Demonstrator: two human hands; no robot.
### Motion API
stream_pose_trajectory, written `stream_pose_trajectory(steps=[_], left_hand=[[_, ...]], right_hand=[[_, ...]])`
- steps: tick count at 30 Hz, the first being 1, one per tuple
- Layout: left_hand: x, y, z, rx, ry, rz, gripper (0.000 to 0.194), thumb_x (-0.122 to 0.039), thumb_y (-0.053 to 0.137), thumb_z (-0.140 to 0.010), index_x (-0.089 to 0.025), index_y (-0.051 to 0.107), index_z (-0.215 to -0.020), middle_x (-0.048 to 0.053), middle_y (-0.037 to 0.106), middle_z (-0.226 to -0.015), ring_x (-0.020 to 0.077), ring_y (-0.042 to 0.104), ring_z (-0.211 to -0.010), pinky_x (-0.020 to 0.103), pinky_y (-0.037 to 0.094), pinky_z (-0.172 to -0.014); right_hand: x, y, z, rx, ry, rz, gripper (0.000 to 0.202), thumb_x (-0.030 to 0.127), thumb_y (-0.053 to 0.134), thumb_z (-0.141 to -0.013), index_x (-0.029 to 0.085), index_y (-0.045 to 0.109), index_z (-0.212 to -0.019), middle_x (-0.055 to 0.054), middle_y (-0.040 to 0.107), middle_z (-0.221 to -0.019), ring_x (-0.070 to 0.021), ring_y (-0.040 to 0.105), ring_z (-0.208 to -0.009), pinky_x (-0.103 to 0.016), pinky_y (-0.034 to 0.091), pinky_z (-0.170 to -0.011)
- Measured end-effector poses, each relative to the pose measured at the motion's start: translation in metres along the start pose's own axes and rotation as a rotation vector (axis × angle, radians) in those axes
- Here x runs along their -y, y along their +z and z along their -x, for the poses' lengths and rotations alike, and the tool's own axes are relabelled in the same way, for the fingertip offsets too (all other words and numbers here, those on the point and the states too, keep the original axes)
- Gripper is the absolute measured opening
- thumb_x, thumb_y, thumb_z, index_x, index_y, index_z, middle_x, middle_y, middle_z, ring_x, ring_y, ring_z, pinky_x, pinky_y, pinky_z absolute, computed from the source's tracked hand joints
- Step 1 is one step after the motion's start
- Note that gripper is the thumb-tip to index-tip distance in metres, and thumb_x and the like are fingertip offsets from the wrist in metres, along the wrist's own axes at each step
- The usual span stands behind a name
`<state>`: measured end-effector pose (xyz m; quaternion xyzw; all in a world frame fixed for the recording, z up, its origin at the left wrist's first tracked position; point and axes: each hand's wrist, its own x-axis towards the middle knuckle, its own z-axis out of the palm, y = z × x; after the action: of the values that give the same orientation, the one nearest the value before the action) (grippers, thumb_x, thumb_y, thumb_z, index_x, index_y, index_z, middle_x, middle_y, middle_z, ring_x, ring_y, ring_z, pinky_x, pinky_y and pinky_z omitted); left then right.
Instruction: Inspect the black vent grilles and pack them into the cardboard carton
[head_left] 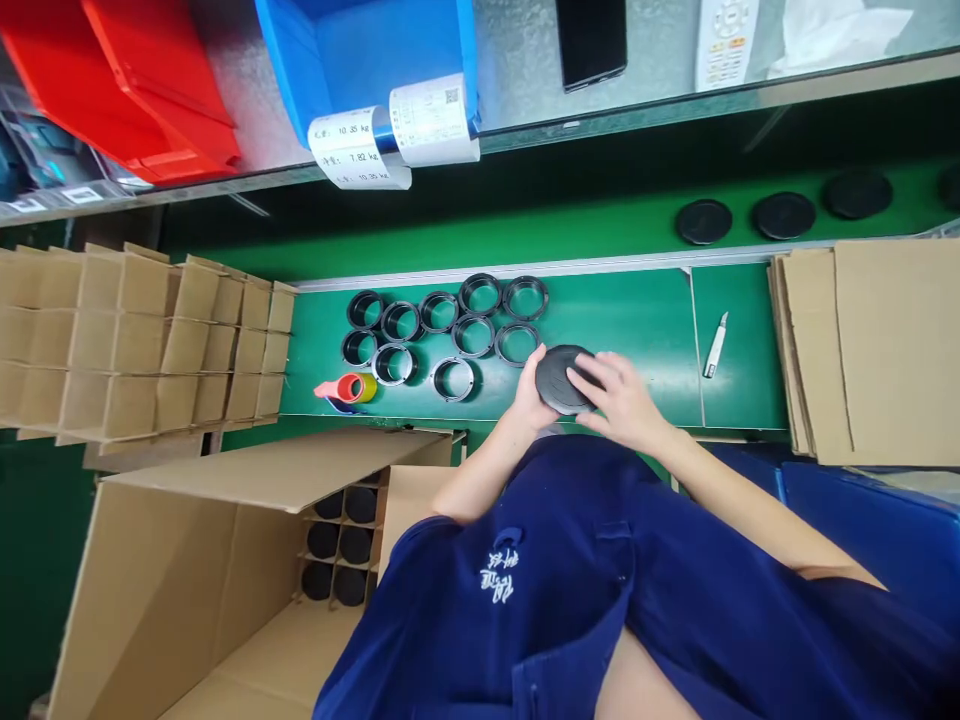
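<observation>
A round black cap [556,378] with a flat face is held just in front of my body, over the near edge of the green bench. My left hand [529,398] is closed around its left side. My right hand [624,402] has its fingers across the cap's face, with the thumb by its near right edge. Anything under the cap is hidden. To the left, several black rings [453,380] stand in loose rows, their open centres showing green. Left of them lies a red and yellow ring-shaped tool [355,388].
A utility knife [716,345] and stacked cardboard sheets [892,350] are right. Several black discs [703,221] lie behind. Cardboard dividers [142,340] stand left; an open carton [172,580] below them contains black round pieces. The overhead shelf holds a blue bin [375,50] and red bins [165,90].
</observation>
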<state>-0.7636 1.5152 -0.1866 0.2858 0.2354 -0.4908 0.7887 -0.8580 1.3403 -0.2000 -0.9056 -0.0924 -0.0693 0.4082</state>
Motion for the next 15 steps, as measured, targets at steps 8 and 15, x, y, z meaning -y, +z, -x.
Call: stream_pose_trajectory(steps=[8,15], left_hand=[[0.034,-0.042,-0.039,-0.293,-0.013,-0.246,0.061,-0.072,0.058,-0.089,-0.019,0.066,-0.116,0.013,0.073,-0.112,0.0299,0.066,-0.117,0.044,0.051,-0.105],[0.041,-0.08,-0.087,-0.873,0.439,-0.682,0.041,-0.028,0.08,-0.082,-0.018,0.065,-0.118,0.005,0.064,-0.096,0.0216,0.069,-0.094,0.038,0.056,-0.093]], right_hand=[[-0.038,0.031,0.003,0.388,0.178,0.013,0.123,0.061,0.079,-0.075,0.032,0.004,-0.168,-0.018,0.021,-0.161,-0.0429,0.028,-0.148,-0.063,0.036,-0.117],[-0.113,0.009,0.024,0.168,0.304,0.226,0.123,0.063,0.076,-0.074,0.027,0.006,-0.168,-0.022,0.018,-0.155,-0.0488,0.03,-0.139,-0.067,0.037,-0.11]])
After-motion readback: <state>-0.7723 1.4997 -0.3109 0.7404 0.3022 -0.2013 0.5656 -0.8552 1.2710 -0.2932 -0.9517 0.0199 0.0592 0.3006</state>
